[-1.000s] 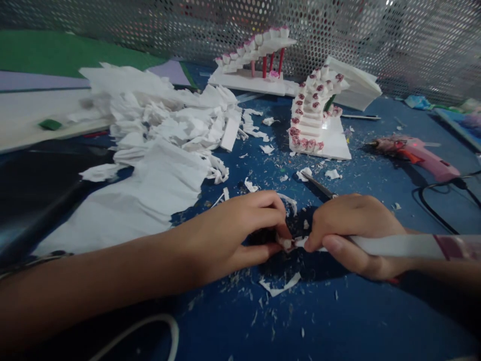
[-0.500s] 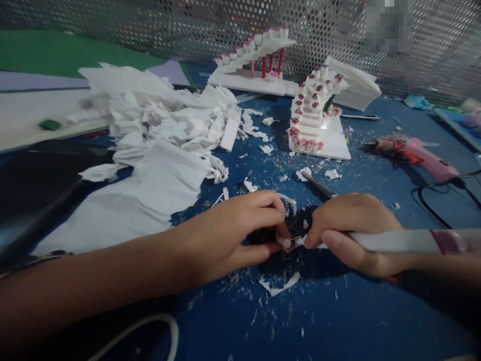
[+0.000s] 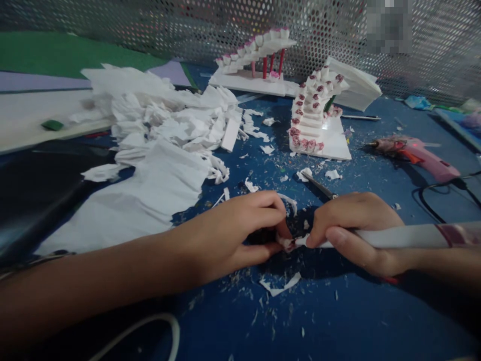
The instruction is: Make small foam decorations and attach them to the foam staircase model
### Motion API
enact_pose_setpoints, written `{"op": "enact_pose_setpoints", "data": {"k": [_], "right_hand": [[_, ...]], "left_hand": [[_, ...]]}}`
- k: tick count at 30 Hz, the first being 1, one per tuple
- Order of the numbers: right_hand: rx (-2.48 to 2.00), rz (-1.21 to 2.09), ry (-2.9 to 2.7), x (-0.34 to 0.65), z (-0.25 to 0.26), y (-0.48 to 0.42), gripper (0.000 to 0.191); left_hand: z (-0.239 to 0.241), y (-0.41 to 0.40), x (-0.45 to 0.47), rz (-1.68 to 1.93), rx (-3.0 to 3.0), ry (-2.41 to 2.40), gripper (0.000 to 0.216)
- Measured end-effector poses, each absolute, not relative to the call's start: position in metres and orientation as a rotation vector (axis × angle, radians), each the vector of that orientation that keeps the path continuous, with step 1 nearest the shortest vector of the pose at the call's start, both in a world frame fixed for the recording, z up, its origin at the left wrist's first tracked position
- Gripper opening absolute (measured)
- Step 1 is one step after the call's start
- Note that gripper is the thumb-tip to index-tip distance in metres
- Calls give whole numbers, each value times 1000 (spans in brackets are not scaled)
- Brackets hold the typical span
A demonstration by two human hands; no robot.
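Observation:
Between the thumb and fingers of my left hand [image 3: 244,225] is a small paper flower [image 3: 287,244], white with dark red patches and partly hidden by the fingertips. My right hand [image 3: 356,233] grips a thick white marker [image 3: 406,236] with a dark red band. The marker's tip meets the flower or lies right against it. Just beyond my right hand, metal scissor blades [image 3: 319,185] lie on the blue table [image 3: 338,321], their rear part covered by that hand.
Crumpled white paper [image 3: 150,150] fills the left side. Behind stand two white model staircases, one with dark red flowers [image 3: 317,118], one on red posts [image 3: 255,55]. A pink glue gun [image 3: 424,158] with a black cord lies right. Paper scraps [image 3: 281,286] litter the table; a perforated metal panel [image 3: 150,30] rises behind.
The marker has shifted slightly, its rear end swinging a little away from me. More dark red shows on the flower. My left hand has barely moved.

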State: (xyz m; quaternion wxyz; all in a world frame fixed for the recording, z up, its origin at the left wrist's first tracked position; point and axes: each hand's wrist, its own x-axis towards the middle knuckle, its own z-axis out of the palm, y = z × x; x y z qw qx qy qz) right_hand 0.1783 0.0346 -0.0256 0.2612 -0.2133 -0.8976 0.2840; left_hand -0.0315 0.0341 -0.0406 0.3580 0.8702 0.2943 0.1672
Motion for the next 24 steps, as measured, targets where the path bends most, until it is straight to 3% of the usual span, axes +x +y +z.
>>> {"op": "enact_pose_setpoints", "data": {"k": [24], "right_hand": [[-491, 778, -2442, 180, -29, 33, 25]], "left_hand": [[-40, 34, -32, 427, 2254, 765, 10]]}}
